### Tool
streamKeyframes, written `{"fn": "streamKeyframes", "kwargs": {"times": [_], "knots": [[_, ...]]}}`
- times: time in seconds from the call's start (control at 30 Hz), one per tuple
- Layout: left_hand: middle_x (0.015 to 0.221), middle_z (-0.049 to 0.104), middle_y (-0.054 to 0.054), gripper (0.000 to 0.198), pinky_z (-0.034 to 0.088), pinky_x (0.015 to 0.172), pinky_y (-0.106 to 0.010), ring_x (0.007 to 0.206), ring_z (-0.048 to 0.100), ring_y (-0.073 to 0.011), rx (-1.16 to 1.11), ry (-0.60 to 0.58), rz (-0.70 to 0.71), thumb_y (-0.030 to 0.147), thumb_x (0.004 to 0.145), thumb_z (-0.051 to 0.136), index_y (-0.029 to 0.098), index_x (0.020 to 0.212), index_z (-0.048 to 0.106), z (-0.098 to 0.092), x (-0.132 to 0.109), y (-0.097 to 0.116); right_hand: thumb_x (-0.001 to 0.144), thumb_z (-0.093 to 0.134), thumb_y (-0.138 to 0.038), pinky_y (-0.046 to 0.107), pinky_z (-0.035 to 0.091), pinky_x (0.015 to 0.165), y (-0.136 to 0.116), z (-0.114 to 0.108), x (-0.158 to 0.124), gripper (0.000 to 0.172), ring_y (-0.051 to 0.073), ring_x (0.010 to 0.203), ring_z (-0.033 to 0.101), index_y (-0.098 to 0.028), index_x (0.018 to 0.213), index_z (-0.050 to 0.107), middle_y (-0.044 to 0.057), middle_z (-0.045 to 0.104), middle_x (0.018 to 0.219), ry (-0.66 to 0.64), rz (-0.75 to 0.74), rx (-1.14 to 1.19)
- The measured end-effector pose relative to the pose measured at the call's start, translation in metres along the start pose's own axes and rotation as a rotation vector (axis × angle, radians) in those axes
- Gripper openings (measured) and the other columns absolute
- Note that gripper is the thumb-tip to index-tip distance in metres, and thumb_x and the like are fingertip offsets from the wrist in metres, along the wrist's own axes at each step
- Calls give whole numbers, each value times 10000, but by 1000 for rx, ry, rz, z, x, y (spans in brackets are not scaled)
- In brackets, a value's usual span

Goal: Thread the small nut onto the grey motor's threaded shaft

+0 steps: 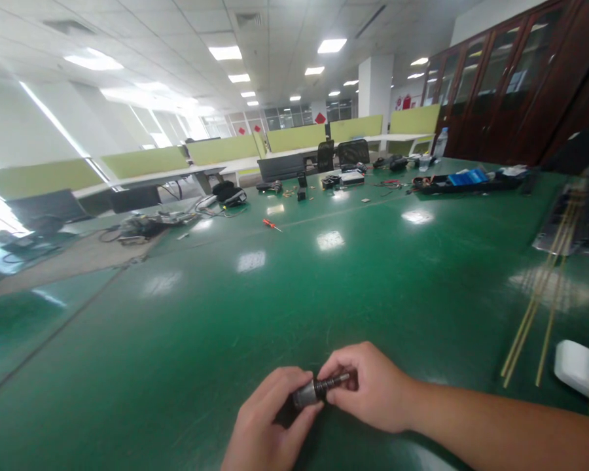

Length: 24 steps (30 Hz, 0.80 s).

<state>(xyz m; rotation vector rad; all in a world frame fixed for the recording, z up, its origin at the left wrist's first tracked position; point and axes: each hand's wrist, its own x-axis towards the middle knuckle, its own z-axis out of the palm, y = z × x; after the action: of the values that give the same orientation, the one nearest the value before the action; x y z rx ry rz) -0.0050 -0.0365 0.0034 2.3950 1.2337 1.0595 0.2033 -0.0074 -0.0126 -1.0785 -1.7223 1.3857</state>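
The left hand (272, 415) held the fat, round end of a small metal part (305, 394), with its fingers (288, 381) clamped on it, one on the top side and the thumb down below. The right hand (373, 386) had its fingers (341, 358) pinched round the thinner end, where dark rings ran along a thin rod. So the small metal part sat right between the fingers of both hands, tipped a little, with its thin end pointing up and to the right. It was hard to tell if it touched the shiny green worktop (216, 314) under the fingers. Far ahead of the fingers, and a bit to the left, lay a red screwdriver (269, 224). Farther ahead, and off to the right, was a long black tray (442, 190) with something blue (468, 177) in it. A clear bottle (440, 142) stood past the tray. Well to the right of the fingers were some long, thin yellow sticks (535, 307), and near them was a smooth white thing (572, 366). Far to the left and ahead of the fingers, a messy gray heap (140, 227) lay on the worktop.
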Motion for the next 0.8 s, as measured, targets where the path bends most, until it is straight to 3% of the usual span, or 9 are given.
{"fn": "streamKeyframes", "kwargs": {"times": [0.8], "knots": [[905,737,-35,132,597,727,-227,797,727,-169,45,73,37,226,869,674,226,1000,681,-2,1,4,699,702,-143,204,384,523,-8,-5,-2,129,103,555,526,-167,822,731,-20,662,658,-24,2,-52]]}}
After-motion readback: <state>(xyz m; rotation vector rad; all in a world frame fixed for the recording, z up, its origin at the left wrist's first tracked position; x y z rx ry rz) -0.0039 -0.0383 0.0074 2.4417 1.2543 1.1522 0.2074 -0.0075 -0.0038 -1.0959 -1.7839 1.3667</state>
